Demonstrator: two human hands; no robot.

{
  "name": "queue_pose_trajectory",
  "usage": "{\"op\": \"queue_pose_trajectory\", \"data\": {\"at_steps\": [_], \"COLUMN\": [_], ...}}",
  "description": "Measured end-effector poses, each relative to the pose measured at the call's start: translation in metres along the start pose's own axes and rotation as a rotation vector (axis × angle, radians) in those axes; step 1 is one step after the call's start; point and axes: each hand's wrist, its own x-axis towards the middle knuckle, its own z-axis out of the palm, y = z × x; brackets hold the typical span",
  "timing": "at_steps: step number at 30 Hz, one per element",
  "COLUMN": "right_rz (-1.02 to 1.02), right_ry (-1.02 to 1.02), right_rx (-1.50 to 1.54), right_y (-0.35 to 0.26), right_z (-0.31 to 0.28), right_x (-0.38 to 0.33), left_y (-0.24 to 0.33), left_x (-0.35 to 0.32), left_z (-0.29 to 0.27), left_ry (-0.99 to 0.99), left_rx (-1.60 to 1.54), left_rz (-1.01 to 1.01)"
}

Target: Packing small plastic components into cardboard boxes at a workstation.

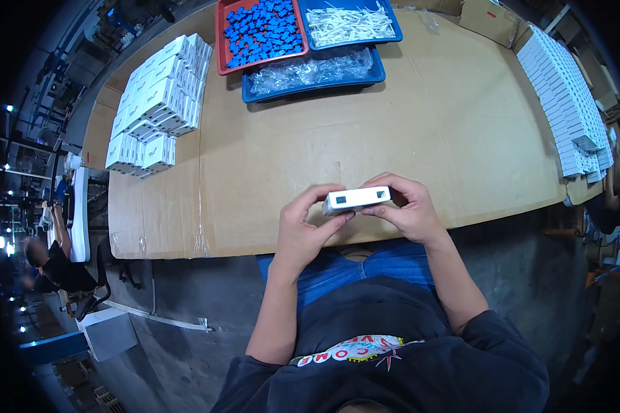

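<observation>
Both my hands hold one small white box (356, 199) just above the near edge of the cardboard-covered table (393, 131). My left hand (306, 227) grips its left end, thumb under it and fingers curled over the top. At the box's right end my right hand (406, 206) has its fingers wrapped around the back and the thumb on the front face. The box lies lengthwise, one long side turned toward me.
White boxes (158, 103) are stacked at the far left, and a long row of flat white boxes (565, 96) runs along the right edge. A red tray of blue parts (258, 31) and two blue trays (317, 72) stand at the back. Another person (48, 261) is at the far left.
</observation>
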Motion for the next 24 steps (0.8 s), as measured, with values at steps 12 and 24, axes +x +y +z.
{"op": "queue_pose_trajectory", "data": {"at_steps": [12,24], "right_rz": [0.111,-0.060], "right_ry": [-0.093,0.031], "right_rx": [-0.150,0.023], "right_y": [0.028,-0.004], "right_z": [-0.009,-0.005], "right_x": [-0.009,-0.003], "left_y": [0.005,-0.004], "left_x": [-0.003,-0.011], "left_z": [-0.007,0.013], "left_ry": [-0.281,0.068], "left_rx": [0.352,-0.269], "left_rz": [-0.180,-0.032]}}
